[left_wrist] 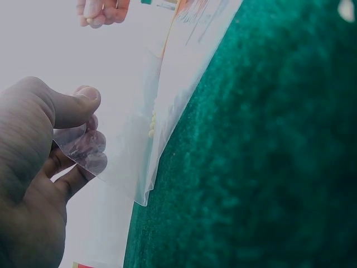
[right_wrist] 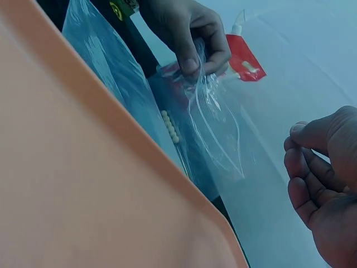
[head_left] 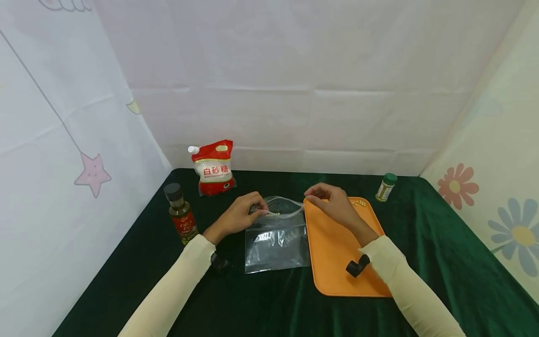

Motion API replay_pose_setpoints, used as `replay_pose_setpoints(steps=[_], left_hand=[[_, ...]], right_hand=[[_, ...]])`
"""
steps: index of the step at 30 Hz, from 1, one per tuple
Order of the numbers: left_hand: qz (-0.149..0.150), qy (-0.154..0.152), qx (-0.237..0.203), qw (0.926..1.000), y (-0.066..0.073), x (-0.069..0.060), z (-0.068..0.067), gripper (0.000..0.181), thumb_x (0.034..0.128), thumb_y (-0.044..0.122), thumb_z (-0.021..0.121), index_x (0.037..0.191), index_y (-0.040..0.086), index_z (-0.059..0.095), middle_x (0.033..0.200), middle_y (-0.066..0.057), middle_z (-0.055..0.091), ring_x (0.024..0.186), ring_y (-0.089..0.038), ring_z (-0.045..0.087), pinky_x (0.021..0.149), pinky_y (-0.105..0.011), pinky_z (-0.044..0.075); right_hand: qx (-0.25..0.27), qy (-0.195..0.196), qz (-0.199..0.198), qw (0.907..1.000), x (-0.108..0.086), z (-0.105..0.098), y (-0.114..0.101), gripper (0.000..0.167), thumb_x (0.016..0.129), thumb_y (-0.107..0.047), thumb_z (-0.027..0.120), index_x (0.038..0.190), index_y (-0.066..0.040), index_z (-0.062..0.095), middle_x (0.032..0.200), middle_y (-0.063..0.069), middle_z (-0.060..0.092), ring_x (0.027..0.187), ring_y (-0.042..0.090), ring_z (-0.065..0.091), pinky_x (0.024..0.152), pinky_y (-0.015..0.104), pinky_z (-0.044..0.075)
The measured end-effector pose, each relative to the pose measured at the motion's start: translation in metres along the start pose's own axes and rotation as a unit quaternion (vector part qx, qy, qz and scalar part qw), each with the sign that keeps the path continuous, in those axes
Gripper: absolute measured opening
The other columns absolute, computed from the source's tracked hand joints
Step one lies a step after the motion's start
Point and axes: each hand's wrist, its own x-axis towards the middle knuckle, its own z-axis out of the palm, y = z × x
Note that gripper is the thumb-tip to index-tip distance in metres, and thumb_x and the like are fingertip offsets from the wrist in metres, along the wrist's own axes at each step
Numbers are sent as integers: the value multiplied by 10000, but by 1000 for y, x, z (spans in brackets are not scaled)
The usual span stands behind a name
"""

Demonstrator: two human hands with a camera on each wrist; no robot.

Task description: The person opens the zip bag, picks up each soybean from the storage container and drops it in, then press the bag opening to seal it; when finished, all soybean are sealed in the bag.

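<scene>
My left hand (head_left: pixel 242 210) pinches the rim of a clear zip bag (head_left: pixel 275 248) between thumb and fingers, its mouth gaping. The bag lies on the cloth with its upper part lifted. Several small pale-yellow balls (right_wrist: pixel 170 127) sit inside it in a row. To the right, my right hand (head_left: pixel 330 203) hovers over the far left corner of an orange tray (head_left: pixel 332 262), close to the bag's mouth. In the right wrist view, the right thumb and forefinger tips (right_wrist: pixel 295 131) come together; whether something tiny lies between them is hidden. More yellow balls (head_left: pixel 360 203) lie in the tray's far end.
A red-and-white sugar pouch (head_left: pixel 214 168) with a white cap stands at the back left. Nearer, left of my left hand, is a dark-capped bottle (head_left: pixel 183 217). A small green-lidded jar (head_left: pixel 385 188) stands beyond the tray on the dark green cloth (head_left: pixel 269 304).
</scene>
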Motion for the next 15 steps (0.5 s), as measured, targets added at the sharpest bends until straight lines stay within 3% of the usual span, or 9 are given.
replay_pose_setpoints(steps=[9,15], left_hand=[[20,8,-25,10000,-1,-1,0,114,945,120,713,1012,196,661,986,85,582,871,-111,552,803,-310,506],[83,19,35,10000,-1,0,0,104,945,125,713,1018,181,665,990,84,581,872,-107,551,801,-308,506]], right_hand=[[-94,-213,36,9997,0,16,-5,241,984,-362,650,1131,-181,710,1021,-108,695,892,136,649,756,355,538],[-160,-281,177,9993,0,24,-6,238,987,-374,641,1143,-210,715,1008,-87,695,865,138,641,733,349,539]])
